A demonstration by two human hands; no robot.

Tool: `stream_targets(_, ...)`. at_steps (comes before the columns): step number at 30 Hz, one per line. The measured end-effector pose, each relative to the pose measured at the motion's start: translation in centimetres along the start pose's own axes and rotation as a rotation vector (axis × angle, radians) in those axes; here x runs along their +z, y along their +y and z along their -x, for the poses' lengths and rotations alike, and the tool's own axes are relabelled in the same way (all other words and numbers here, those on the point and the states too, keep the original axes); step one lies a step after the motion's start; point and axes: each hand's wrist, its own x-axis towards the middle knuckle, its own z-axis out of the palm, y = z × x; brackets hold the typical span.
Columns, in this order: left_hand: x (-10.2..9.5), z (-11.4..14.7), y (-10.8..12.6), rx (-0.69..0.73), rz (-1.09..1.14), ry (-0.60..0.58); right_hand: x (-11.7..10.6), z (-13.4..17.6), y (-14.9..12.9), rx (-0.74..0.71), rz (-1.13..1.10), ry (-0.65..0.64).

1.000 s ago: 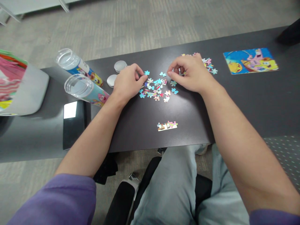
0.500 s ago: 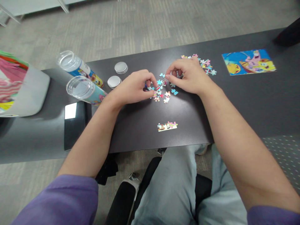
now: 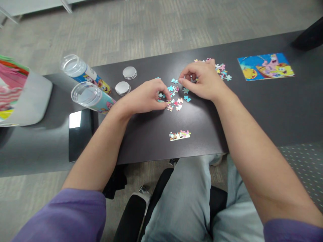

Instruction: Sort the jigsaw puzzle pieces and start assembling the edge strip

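Note:
My left hand [image 3: 151,95] is over the left side of a loose cluster of jigsaw puzzle pieces [image 3: 172,88]. Its thumb and index finger close on a small puzzle piece [image 3: 169,103] at the cluster's near left edge. Across from it, my right hand [image 3: 199,79] hovers by the cluster's right side, fingers curled and thumb close to the index tip. Whatever may be between them is hidden. A light blue piece [image 3: 174,81] lies just left of those fingertips. Nearer to me is a short joined strip of pieces [image 3: 180,135].
More pieces [image 3: 222,69] lie beyond my right hand. A cartoon picture [image 3: 266,67] is at the far right. To the left are two clear tubes [image 3: 87,95] [image 3: 75,67], round lids [image 3: 122,88], a black tablet [image 3: 80,141] and a white bin [image 3: 37,97].
My left hand has shifted slightly toward me, its fingertips now at the near-left pieces and uncovering some blue ones. My right hand has barely moved.

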Motion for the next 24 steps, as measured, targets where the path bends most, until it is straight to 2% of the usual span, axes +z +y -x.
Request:
stream_targets(5,0.4,0.4,0.0,-0.04,0.029,0.062,0.1,0.0,0.2,-0.01,-0.002,0.016)
stream_targets(11,0.7,0.2,-0.8,0.081,0.042,0.067,0.8,-0.5,1.3,-0.05,-0.086,0.051)
stream_targets(14,0.7,0.0,-1.2,0.095,0.058,0.081,1.0,-0.7,1.8,-0.077,-0.115,0.066)
stream_targets(18,0.5,-0.2,-1.3,0.052,0.149,0.1,1.1,-0.6,1.9,-0.102,-0.136,0.08)
stream_targets(24,0.4,-0.6,-1.1,0.031,0.354,0.227,1.3,-0.5,1.5,-0.116,-0.215,0.092)
